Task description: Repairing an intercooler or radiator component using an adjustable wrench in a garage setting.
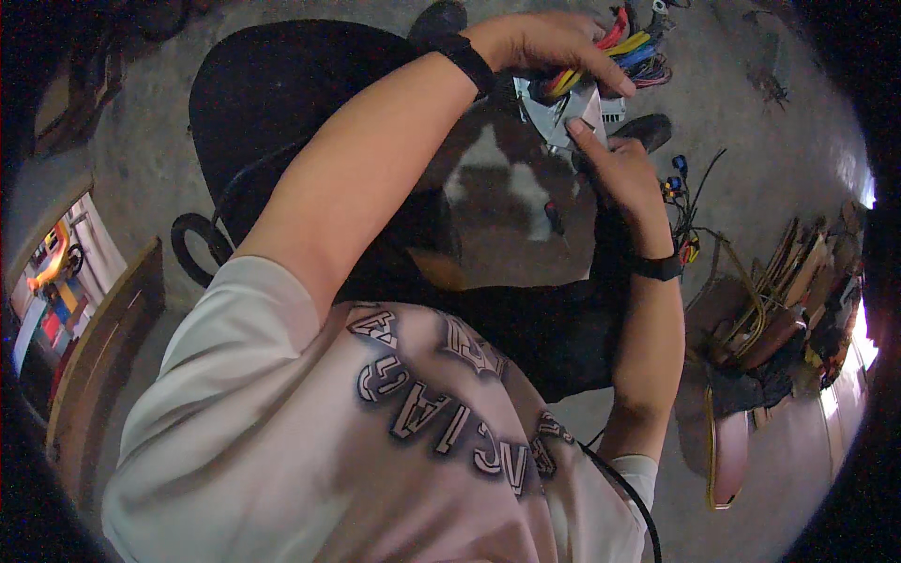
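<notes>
A silver metal box (pixel 554 117) is held up in front of me, between my knees. Out of its opening comes a thick bundle of wires (pixel 641 47) in red, yellow, blue and black, with connectors at the far ends. My left hand (pixel 549 45) reaches over from the left, its fingers curled around the bundle close to the box. On the near right side, my right hand (pixel 621 171) grips the box, thumb pressed on its silver face. The fingers beneath it are mostly hidden.
A small red and black object (pixel 553 217) lies on the floor between my legs. More loose wires with blue and yellow connectors (pixel 690 192) are right of my right wrist. Flat pieces and cords (pixel 774 310) are piled at the right. A wooden board (pixel 103 352) stands at the left.
</notes>
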Demonstrator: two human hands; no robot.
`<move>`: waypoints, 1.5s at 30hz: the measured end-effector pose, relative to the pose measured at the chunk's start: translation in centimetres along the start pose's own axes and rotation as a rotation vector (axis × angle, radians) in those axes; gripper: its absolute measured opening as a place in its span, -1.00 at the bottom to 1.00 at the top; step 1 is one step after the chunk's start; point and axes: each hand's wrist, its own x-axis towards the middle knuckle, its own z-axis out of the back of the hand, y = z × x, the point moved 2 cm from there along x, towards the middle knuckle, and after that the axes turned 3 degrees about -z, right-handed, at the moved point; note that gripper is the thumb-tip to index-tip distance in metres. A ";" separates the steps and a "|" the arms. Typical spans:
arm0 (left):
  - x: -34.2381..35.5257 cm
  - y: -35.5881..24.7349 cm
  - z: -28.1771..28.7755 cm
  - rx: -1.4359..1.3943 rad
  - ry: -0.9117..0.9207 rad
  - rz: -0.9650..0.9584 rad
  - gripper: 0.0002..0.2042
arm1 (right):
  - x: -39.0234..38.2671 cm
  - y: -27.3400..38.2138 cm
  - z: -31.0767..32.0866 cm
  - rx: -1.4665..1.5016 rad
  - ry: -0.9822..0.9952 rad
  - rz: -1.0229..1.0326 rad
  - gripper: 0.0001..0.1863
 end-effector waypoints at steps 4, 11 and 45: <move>-0.3 -0.2 0.3 0.090 -0.040 -0.020 -0.63 | 0.3 -0.4 0.1 0.169 0.129 -0.002 0.02; -0.1 -0.2 0.5 0.176 -0.047 -0.052 -0.63 | -0.2 0.4 0.0 -0.070 -0.063 0.010 -0.11; -0.7 -0.9 0.6 0.369 -0.113 0.026 -0.58 | 0.3 -0.3 -0.2 0.064 -0.018 0.170 -0.19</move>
